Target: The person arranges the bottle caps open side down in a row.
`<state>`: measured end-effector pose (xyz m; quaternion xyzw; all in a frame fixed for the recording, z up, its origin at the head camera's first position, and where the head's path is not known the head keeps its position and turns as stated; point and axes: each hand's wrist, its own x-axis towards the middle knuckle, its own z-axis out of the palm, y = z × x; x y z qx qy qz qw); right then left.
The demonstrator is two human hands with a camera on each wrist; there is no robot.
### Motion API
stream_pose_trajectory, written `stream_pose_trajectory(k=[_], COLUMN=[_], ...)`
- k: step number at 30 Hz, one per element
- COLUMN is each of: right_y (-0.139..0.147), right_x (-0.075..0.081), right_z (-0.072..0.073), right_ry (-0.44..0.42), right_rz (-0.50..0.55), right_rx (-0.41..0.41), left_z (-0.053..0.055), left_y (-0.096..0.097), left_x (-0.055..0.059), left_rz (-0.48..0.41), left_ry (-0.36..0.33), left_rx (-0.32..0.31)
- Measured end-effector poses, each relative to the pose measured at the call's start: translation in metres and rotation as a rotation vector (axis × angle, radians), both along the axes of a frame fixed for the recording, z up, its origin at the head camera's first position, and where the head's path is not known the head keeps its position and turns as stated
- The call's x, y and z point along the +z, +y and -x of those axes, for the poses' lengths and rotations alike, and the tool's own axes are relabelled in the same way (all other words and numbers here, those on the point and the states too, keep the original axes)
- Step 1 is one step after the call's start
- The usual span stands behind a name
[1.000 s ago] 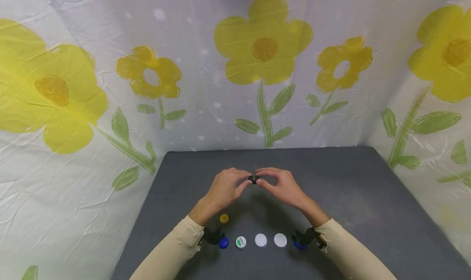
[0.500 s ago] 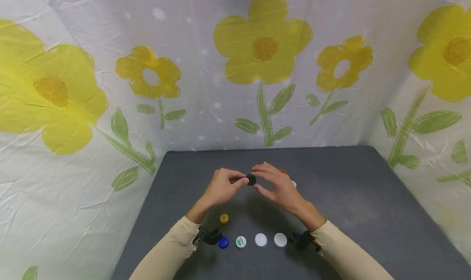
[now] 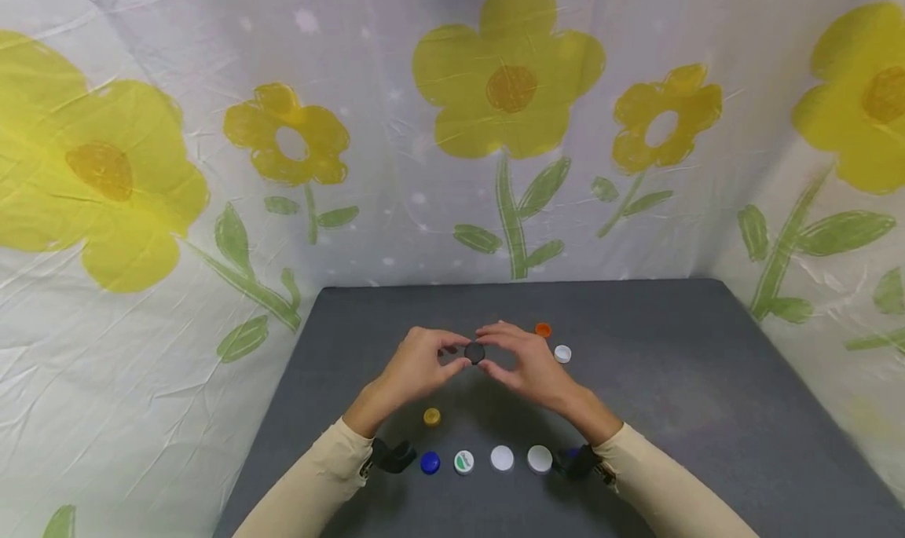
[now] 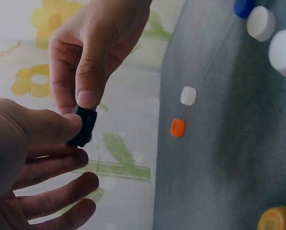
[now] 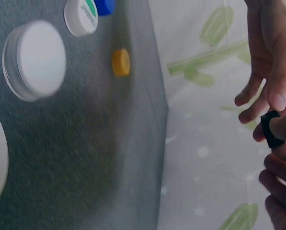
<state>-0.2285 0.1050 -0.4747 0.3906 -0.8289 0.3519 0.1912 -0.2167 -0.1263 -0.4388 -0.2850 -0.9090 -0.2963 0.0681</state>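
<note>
A small round black cap (image 3: 474, 353) is up between both hands over the grey table, its flat face toward the head camera. My left hand (image 3: 417, 365) pinches its left side between thumb and index finger, the other fingers spread in the left wrist view. On the opposite side my right hand (image 3: 526, 363) holds it with thumb and fingertips. Edge-on, the same black cap (image 4: 84, 125) looks thick and dark in the left wrist view, a thumb from each hand against it. Fingers partly cover the black cap (image 5: 271, 130) in the right wrist view.
Nearer me lie a blue cap (image 3: 430, 462), a white-and-green cap (image 3: 463, 462) and two white lids (image 3: 502, 459) in a row. A yellow cap (image 3: 432, 417) sits behind them. Past the right hand are an orange cap (image 3: 543, 330) and a white cap (image 3: 562, 354).
The right fingers came off the black cap half a second ago and now touch it again. The cap has turned and shifted slightly left and nearer. Orange and white caps have come into view.
</note>
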Motion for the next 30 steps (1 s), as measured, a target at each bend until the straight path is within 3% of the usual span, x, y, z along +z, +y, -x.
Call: stream_pose_trajectory(k=[6, 13, 23, 30], right_y=[-0.009, -0.019, -0.03, -0.032], right_x=[-0.012, -0.033, -0.047, -0.054], right_z=[-0.007, -0.016, -0.022, -0.024], right_ry=[-0.02, -0.062, -0.141, -0.125], right_rz=[-0.152, -0.322, -0.371, -0.376], right_rx=[0.001, 0.008, 0.009, 0.029], left_z=[-0.005, -0.008, -0.01, -0.013], left_y=[-0.006, -0.01, -0.008, -0.006], left_x=[-0.014, -0.045, -0.07, -0.075], left_rz=[0.217, 0.337, 0.445, 0.499], left_ry=[-0.005, -0.046, 0.063, 0.095], left_rx=[-0.035, -0.101, -0.079, -0.095])
